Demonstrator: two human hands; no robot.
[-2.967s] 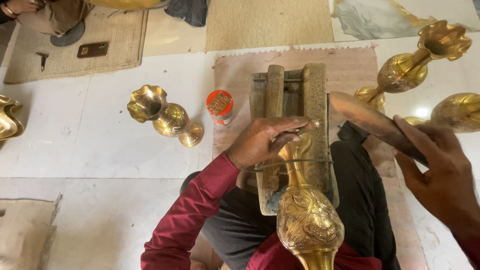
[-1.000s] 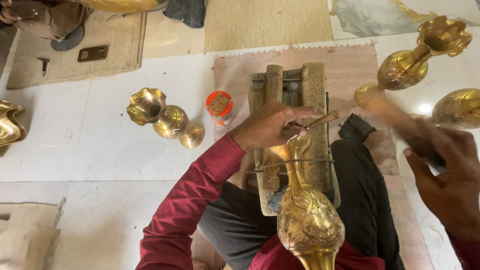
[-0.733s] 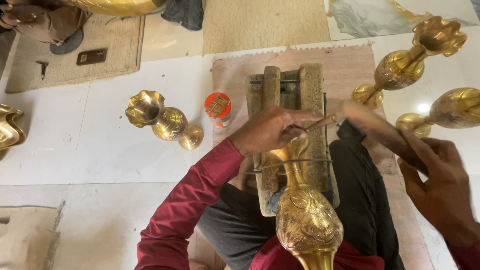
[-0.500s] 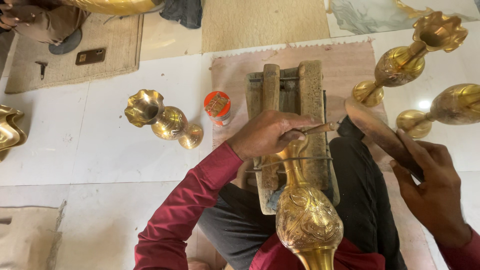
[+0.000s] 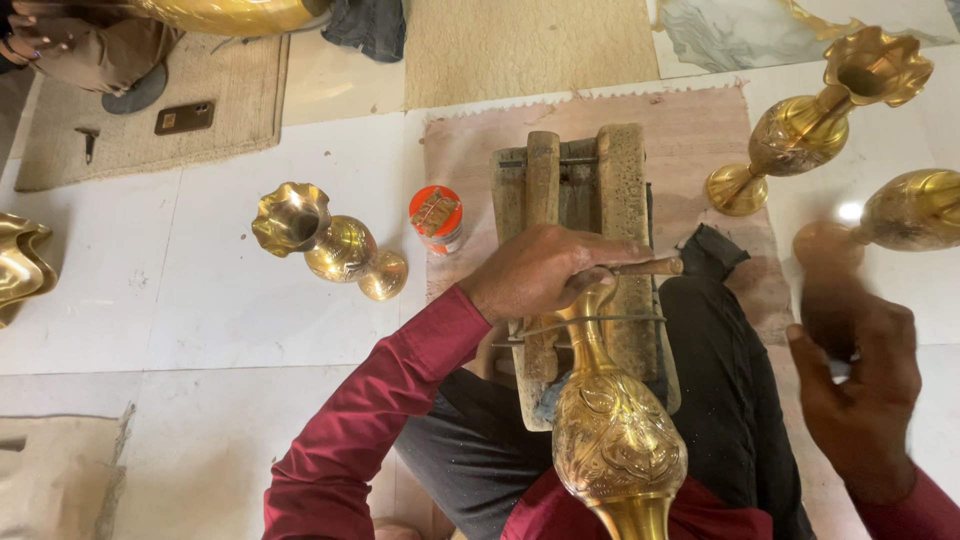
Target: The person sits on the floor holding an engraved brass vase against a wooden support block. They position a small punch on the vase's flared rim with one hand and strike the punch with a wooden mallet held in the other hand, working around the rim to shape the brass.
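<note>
An engraved brass vase (image 5: pixel 615 440) lies on my lap with its neck resting on a wooden block stand (image 5: pixel 620 180). My left hand (image 5: pixel 545 270) is closed around a thin metal chisel (image 5: pixel 650 267) whose tip meets the vase's neck. My right hand (image 5: pixel 860 380) is off to the right, blurred by motion, gripping a brown wooden mallet (image 5: pixel 825 270) that points up and away from the chisel. A wire loop (image 5: pixel 600 322) crosses the neck and the stand.
A small orange-lidded jar (image 5: pixel 436 215) stands left of the stand on a pink mat (image 5: pixel 700 130). One brass vase (image 5: pixel 330 245) lies on the tiles at left, two more (image 5: pixel 810 125) (image 5: pixel 920 210) at right. A person (image 5: pixel 60 40) sits at top left by a phone (image 5: pixel 184 117).
My right hand swung the mallet in toward the chisel and has now drawn back to the right. The left hand and the vase stayed put.
</note>
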